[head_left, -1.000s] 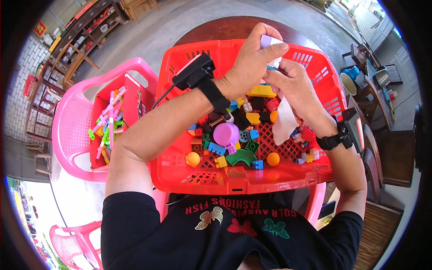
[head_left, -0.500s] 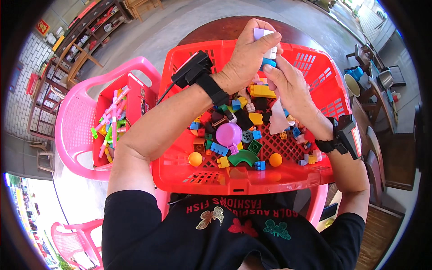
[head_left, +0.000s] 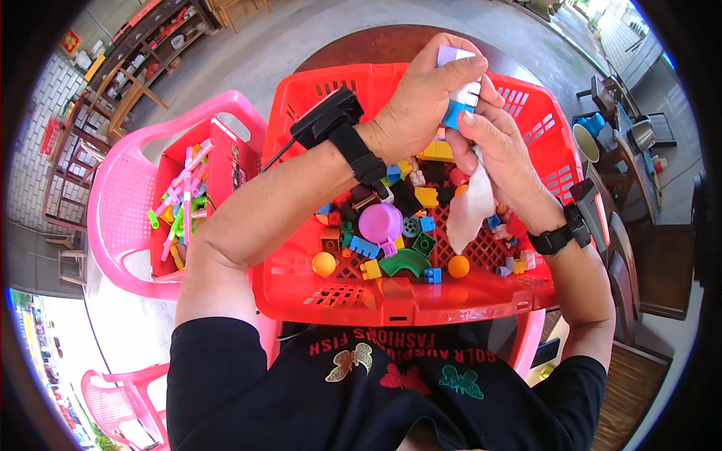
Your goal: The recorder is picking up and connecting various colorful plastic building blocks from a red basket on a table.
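Above the far side of the red basket (head_left: pixel 466 302), my left hand (head_left: pixel 421 94) grips a short stack of toy building blocks (head_left: pixel 458 114), lavender at the top, white in the middle and blue at the bottom. My right hand (head_left: pixel 502 146) is closed on a thin white cloth or tissue (head_left: pixel 470 210), which hangs down from its fingers. The right thumb and fingers touch the blue end of the stack. Beneath both hands, the basket holds many loose toys: a purple cup-like toy (head_left: pixel 380 223), a green curved block (head_left: pixel 405 262), a blue block (head_left: pixel 364 248) and orange balls (head_left: pixel 323 264).
On the left, a pink plastic chair (head_left: pixel 124 203) carries a red box (head_left: pixel 218 161) of colourful tube pieces. A round brown table (head_left: pixel 353 52) lies behind the basket. Wooden chairs and a metal pot (head_left: pixel 641 133) stand at the right.
Both hands have shifted slightly right with the blocks. The white cloth now hangs lower and shows more of its length.
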